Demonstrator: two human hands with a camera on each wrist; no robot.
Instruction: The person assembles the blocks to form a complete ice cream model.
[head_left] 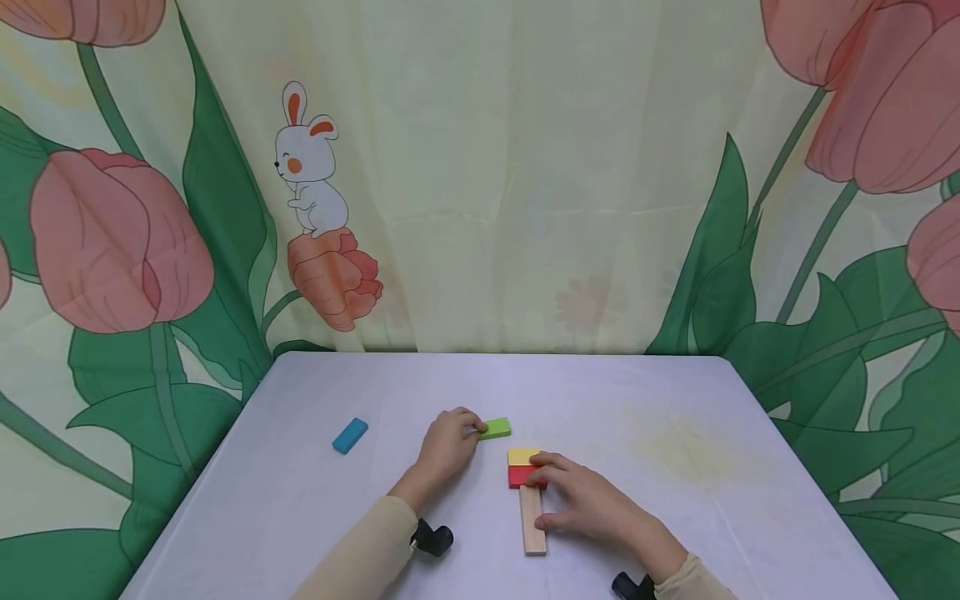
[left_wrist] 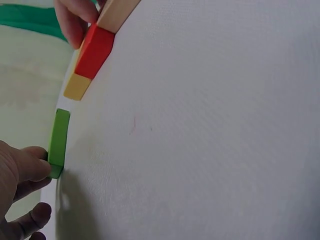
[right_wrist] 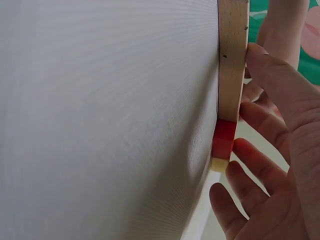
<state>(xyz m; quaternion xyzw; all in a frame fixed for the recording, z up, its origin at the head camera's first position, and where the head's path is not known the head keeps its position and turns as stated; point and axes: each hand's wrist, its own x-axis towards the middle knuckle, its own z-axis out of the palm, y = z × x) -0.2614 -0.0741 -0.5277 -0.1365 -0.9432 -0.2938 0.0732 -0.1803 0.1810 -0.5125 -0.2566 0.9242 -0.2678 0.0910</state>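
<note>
My left hand [head_left: 448, 443] pinches the left end of a green block [head_left: 498, 428] lying flat on the table. In the left wrist view, thumb and finger meet at the near end of that green block [left_wrist: 59, 137]. Nearer to me, a yellow block [head_left: 521, 457] and a red block [head_left: 518, 477] lie crosswise, side by side. A plain wooden block [head_left: 532, 525] runs from the red one toward me. Over their right side is my right hand [head_left: 588, 502], fingers spread; its thumb touches the wooden block [right_wrist: 231, 65] and its fingertips rest by the red block [right_wrist: 224, 139].
A blue block [head_left: 350, 436] lies alone on the left of the white-covered table [head_left: 675, 400]. Behind the table's far edge hangs a curtain [head_left: 510, 183] printed with tulips and a rabbit. Each wrist carries a black camera [head_left: 433, 538].
</note>
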